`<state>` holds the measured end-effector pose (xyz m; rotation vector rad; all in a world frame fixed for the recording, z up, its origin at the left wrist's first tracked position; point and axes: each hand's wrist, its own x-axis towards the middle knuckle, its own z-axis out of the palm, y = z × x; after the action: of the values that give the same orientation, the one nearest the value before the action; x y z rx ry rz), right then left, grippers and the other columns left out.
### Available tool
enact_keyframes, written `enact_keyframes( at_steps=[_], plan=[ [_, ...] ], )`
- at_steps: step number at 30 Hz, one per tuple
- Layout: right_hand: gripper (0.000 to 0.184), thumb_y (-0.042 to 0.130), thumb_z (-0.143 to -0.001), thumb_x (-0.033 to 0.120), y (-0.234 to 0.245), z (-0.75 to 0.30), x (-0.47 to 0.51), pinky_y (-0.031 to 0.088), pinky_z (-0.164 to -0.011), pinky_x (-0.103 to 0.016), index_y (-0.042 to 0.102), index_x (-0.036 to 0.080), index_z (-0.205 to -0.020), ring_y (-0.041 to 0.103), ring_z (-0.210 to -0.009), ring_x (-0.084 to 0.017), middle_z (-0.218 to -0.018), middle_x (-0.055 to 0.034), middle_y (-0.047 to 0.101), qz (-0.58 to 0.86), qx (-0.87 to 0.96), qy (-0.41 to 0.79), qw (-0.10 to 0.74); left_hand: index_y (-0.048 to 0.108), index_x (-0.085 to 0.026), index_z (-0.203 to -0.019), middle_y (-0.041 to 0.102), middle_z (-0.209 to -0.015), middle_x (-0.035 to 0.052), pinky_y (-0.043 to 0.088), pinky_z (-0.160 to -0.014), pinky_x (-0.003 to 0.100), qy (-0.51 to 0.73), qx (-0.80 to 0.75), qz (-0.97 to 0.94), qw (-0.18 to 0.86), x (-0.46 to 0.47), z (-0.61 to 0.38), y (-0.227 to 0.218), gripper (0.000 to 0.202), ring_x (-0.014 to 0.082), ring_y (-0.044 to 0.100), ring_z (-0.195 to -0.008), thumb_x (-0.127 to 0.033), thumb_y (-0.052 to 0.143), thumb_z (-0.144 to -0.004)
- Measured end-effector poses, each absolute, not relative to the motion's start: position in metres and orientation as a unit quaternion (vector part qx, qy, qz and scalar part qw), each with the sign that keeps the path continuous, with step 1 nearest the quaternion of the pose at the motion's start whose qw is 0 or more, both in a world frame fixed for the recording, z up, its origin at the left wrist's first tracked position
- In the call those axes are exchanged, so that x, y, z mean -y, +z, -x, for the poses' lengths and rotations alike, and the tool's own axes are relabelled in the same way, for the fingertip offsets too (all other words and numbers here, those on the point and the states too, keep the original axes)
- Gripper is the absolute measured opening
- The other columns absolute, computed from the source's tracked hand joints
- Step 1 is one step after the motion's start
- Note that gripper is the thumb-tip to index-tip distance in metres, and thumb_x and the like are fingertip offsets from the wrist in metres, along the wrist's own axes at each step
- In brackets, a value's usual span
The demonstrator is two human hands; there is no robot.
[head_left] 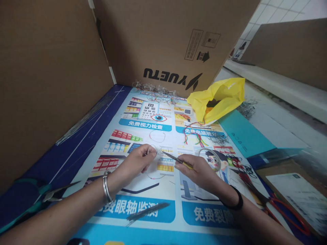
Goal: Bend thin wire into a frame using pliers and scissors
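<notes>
My left hand pinches a thin wire between thumb and fingers. The wire bends into a loose loop beneath both hands, with a tiny pink spot on it. My right hand is closed around a slim, dark, pointed tweezers-like tool with a yellow grip. Its tip points left, close to the fingertips of my left hand; whether it touches the wire is too fine to tell. Just beyond lies another thin wire ring. Below my hands rests a bundle of short dark wires.
Cardboard walls rise behind and left. Tangled wire pieces line the back. Right are a yellow bag, colored cords, a tape roll and red-handled scissors. Green-handled pliers and long wires lie left.
</notes>
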<state>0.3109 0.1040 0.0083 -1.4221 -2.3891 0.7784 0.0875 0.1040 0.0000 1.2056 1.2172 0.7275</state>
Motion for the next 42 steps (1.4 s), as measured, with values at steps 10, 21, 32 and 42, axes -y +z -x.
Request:
enact_keyframes(
  at_steps=[10,21,32,42],
  plan=[
    [0.024,0.044,-0.087,0.033,0.012,-0.313,-0.106,0.033,-0.055,-0.022,0.055,0.019,-0.072,0.051,-0.062,-0.011,-0.066,0.0013,0.056,0.46,0.836,0.27,0.129,0.045,-0.022,-0.108,0.052,-0.081,-0.0017,0.04,-0.056,0.023,0.313,-0.465,-0.538,0.63,-0.111,-0.082,0.011,0.035,0.0093,0.049,-0.061,-0.03,0.056,-0.076],
    [0.022,0.047,-0.087,0.037,0.01,-0.308,-0.103,0.033,-0.057,-0.022,0.056,0.02,-0.076,0.051,-0.066,-0.012,-0.071,0.0,0.058,0.442,0.85,0.267,0.104,0.057,-0.016,-0.074,0.05,-0.066,-0.0032,0.032,-0.052,0.021,0.262,-0.465,-0.591,0.605,-0.114,-0.079,0.01,0.011,0.0078,0.043,-0.056,-0.025,0.061,-0.07],
    [0.021,0.047,-0.086,0.037,0.004,-0.306,-0.1,0.036,-0.062,-0.023,0.06,0.02,-0.086,0.054,-0.073,-0.014,-0.08,-0.002,0.061,0.451,0.85,0.257,0.095,0.061,-0.014,-0.066,0.042,-0.046,-0.0067,0.022,-0.04,0.018,0.176,-0.464,-0.542,0.678,-0.112,-0.077,0.017,0.015,0.0047,0.031,-0.041,-0.028,0.06,-0.071],
    [0.02,0.049,-0.085,0.037,0.001,-0.302,-0.098,0.037,-0.062,-0.024,0.06,0.02,-0.088,0.055,-0.074,-0.014,-0.081,-0.0017,0.062,0.441,0.858,0.24,0.109,0.062,-0.015,-0.069,0.039,-0.045,-0.0071,0.02,-0.042,0.021,0.147,-0.428,-0.568,0.687,-0.114,-0.073,0.007,0.014,0.0058,0.03,-0.041,-0.027,0.057,-0.074]
  ],
)
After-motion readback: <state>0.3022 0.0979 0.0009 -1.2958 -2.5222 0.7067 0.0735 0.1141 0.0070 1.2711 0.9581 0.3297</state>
